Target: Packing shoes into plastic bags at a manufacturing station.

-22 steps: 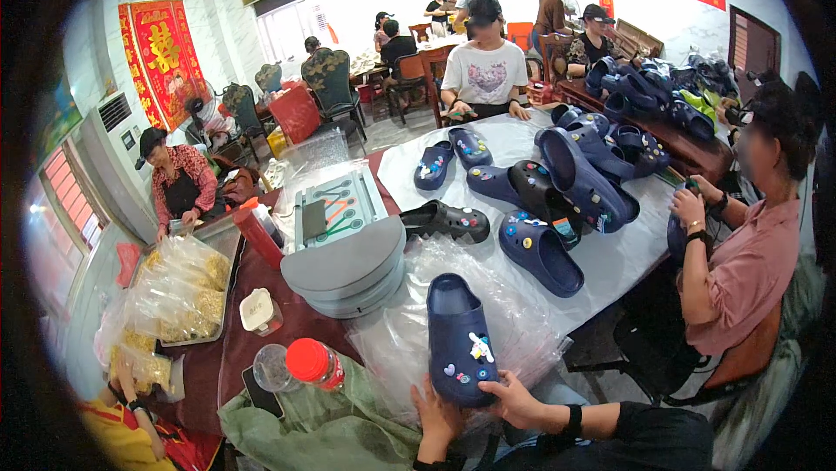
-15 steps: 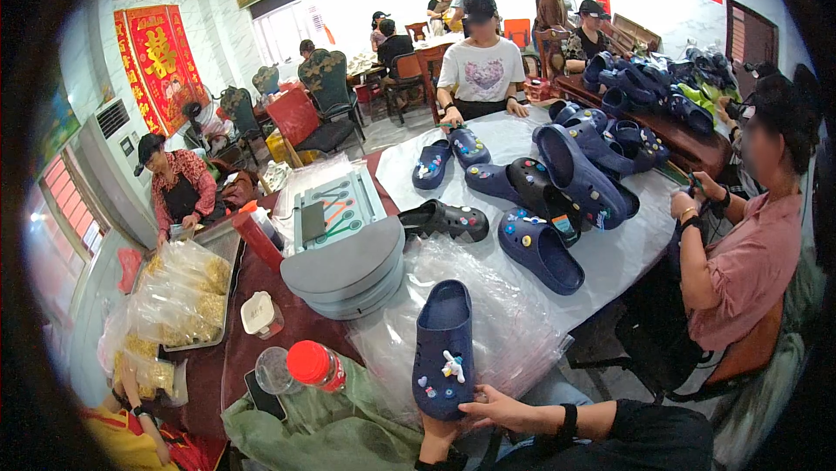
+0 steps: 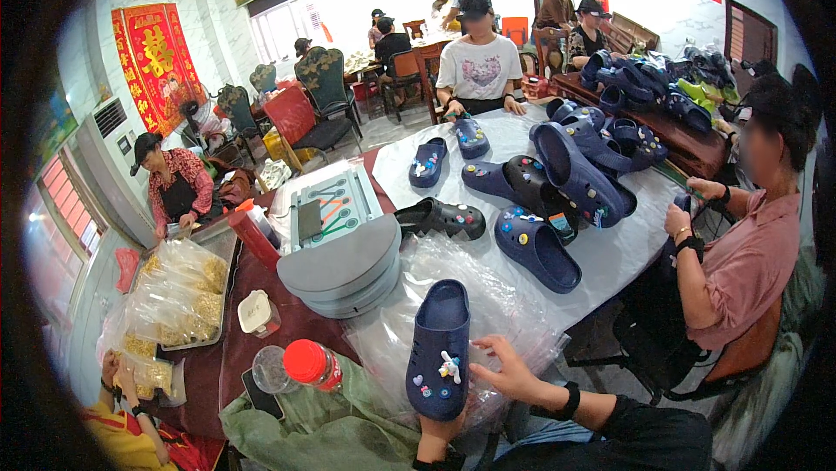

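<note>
Crowded with seated people, the hall shows red hangings on its white walls, and nearest the camera a long table [image 3: 610, 253] under a pale cloth carries the work. Close to its near edge, on a crinkled sheet of clear plastic bags [image 3: 505, 297], lies a dark blue clog [image 3: 438, 347] with its toe pointing toward the wearer and small colourful charms pinned on its upper. The left hand [image 3: 442, 430] grips the toe end of the clog from below, fingers closed around it. The right hand [image 3: 508, 369] rests just right of the clog, fingers loosely spread and touching its side near a white charm, holding nothing that can be made out. Left of the clog sit a jar with a red lid [image 3: 311, 363] and a green cloth [image 3: 322, 423]; beyond the clog stands a stack of grey trays [image 3: 344, 266]. Farther up the table from the clog, a heap of more dark blue clogs [image 3: 566, 175] covers the cloth. To the clog's right a person in a pink shirt [image 3: 749, 262] sits at the table's edge, hands busy with something small.
</note>
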The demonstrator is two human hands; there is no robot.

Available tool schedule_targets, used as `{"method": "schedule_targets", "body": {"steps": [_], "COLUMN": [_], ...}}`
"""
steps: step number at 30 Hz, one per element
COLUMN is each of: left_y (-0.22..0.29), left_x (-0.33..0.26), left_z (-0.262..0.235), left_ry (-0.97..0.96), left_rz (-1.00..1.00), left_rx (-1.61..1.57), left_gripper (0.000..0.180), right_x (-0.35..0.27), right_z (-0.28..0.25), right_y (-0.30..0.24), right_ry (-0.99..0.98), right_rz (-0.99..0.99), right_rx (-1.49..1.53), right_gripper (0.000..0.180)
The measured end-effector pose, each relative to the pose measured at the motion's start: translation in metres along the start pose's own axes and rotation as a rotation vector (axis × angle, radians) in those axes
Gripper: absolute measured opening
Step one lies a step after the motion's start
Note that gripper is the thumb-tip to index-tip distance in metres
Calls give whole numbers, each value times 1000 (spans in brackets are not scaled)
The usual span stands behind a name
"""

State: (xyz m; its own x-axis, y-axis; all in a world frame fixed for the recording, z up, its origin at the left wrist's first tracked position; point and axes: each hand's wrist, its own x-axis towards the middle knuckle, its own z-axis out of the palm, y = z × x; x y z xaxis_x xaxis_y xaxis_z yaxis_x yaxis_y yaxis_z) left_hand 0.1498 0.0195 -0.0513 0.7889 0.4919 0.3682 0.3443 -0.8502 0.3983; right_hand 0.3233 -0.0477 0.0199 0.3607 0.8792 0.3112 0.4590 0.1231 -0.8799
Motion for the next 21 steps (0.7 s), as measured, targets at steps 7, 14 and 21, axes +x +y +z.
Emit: {"method": "schedule_targets", "body": {"steps": [7,14,21], "left_y": [2,3,-12], "left_x": [2,3,-11], "left_z": [-1,-2,21], "left_ry": [43,51,-24], "left_rz": [-35,4,-136], "left_rx": [-37,-60,-147], "left_gripper": [49,55,62], "right_x": [3,8,36], "right_z": [6,9,10], "right_y": [3,14,-1], "right_ry": [-12,2,-179], "right_rz": [-46,-107,-192], "right_rx": [-220,-352,-443], "right_gripper": [59,65,70]}}
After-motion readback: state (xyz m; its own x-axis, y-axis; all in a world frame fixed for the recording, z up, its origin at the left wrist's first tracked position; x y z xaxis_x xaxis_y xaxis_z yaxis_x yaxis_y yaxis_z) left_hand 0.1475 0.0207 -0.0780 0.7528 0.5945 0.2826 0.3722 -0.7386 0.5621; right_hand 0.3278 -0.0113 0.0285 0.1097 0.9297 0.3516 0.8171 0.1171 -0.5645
